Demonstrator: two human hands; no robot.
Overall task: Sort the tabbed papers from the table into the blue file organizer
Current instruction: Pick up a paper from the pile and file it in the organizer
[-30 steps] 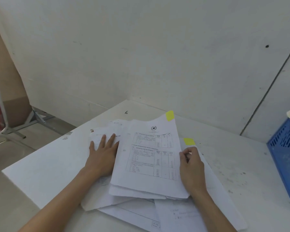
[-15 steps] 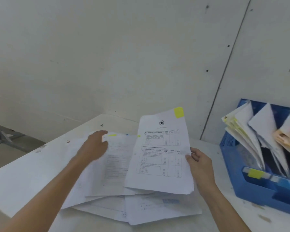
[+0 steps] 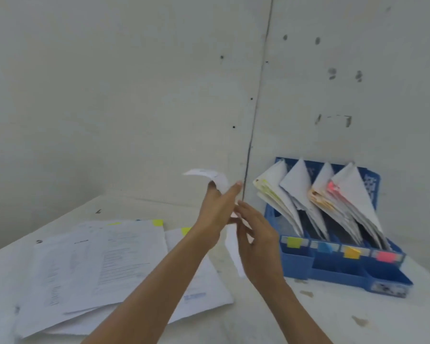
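Both hands raised at frame centre, holding one sheet of paper (image 3: 231,242) edge-on to the camera, blurred. Left hand (image 3: 215,214) has fingers closed on the sheet's upper part, top of the sheet curling over to the left above the fingertips. Right hand (image 3: 257,240) is just right of it, fingers against the sheet's lower part; whether it really pinches the sheet, cannot tell. The sheet's tab is not visible. Blue file organizer (image 3: 333,269) stands at right centre on the white table (image 3: 358,319), against the wall, with four leaning bundles of paper and yellow, blue, orange and pink labels along its front divider. Loose pile of papers (image 3: 104,264) lies lower left, yellow tabs at its far edge.
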